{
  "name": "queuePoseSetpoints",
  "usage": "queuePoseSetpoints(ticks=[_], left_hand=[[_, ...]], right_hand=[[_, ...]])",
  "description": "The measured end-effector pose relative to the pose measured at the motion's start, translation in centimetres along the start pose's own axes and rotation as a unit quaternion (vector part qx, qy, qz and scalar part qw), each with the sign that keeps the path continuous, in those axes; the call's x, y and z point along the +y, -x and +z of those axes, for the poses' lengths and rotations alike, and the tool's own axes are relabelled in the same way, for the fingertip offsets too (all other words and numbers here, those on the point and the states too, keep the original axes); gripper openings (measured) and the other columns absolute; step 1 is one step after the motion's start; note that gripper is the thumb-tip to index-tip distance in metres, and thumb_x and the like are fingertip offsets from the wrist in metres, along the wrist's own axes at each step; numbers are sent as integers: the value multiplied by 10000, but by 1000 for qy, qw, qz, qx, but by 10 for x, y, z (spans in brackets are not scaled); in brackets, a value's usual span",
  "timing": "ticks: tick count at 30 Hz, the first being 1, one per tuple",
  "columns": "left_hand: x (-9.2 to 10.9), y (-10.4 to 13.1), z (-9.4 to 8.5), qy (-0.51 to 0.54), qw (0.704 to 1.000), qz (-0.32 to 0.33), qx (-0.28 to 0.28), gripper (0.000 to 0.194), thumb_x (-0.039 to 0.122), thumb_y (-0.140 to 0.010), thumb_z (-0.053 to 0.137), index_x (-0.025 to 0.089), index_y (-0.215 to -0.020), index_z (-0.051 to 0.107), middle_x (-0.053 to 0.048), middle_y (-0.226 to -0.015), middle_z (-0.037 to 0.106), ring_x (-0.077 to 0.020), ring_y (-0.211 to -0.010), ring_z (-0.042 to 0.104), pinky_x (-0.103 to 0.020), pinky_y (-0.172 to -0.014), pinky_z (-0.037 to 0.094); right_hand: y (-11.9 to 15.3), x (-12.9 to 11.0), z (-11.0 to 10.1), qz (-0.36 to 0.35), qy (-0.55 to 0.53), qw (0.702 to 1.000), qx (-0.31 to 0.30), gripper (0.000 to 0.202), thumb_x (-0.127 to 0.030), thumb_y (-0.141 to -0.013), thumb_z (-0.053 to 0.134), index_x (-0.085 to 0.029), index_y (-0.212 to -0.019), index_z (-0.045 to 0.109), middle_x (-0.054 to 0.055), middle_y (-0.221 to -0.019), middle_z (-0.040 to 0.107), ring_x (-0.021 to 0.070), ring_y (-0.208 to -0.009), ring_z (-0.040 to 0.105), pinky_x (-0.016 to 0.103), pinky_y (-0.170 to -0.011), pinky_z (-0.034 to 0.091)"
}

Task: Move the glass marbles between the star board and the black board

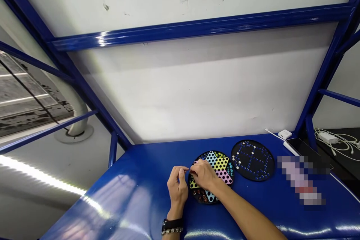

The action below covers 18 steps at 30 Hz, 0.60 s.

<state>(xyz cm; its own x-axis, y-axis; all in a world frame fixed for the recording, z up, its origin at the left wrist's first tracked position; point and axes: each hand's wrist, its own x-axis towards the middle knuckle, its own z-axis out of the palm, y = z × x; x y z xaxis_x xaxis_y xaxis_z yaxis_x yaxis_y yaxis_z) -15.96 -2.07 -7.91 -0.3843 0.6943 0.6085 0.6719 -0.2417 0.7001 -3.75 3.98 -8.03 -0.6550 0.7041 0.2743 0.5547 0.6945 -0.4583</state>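
A round black Chinese checkers board (pixel 208 201) lies on the blue table, with a star of pastel blue, yellow and pink triangles full of holes. Small coloured marbles (pixel 200 195) fill pockets around the star. Over the board's left part is my right hand (pixel 204 175), fingers bent down and pinched together; its fingertips hide whatever is between them. My left hand (pixel 177 185) is just beside the board's left edge, loosely curled, with the index finger reaching towards the board and the thumb apart from it. Nothing shows in it. A dark band and a beaded bracelet circle that wrist.
Right of the board lies a round black disc (pixel 268 165) with rings of holes and several white pieces. Farther right are a phone (pixel 303 148), a white charger (pixel 285 134) with a cable, and a blurred-out item (pixel 300 182). Blue frame bars (pixel 197 28) and a white wall rise behind.
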Motion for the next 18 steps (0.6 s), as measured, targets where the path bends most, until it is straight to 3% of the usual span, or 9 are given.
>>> queuePoseSetpoints(ticks=[4, 9, 18], left_hand=[[-2, 1, 0, 7, 1000, 1, -2, 398, 401, -995, 386, 210, -752, 637, -21, -745, 633, -167, -713, 600, -284, -670, 497], [-1, 0, 0, 8, 1000, 3, 1, 388, 392, -995, 387, 220, -749, 634, -13, -744, 631, -163, -713, 603, -278, -673, 492], [0, 0, 0, -2, 1000, -6, -5, 407, 417, -992, 375, 215, -752, 634, -22, -748, 639, -174, -715, 602, -287, -671, 504]], right_hand=[[1, -1, 1, 10, 4, 1000, -3, 239, -121, -922, 532, -234, -937, 742, 34, -901, 750, 198, -944, 627, 306, -850, 417], [5, 0, -9, 31, -23, 999, 19, 222, -136, -927, 547, -239, -1029, 715, 26, -1040, 750, 196, -1008, 607, 320, -899, 415], [7, -5, -17, 33, 25, 999, -8, 229, -232, -978, 513, -228, -963, 742, 63, -1125, 679, 233, -1073, 534, 385, -896, 414]])
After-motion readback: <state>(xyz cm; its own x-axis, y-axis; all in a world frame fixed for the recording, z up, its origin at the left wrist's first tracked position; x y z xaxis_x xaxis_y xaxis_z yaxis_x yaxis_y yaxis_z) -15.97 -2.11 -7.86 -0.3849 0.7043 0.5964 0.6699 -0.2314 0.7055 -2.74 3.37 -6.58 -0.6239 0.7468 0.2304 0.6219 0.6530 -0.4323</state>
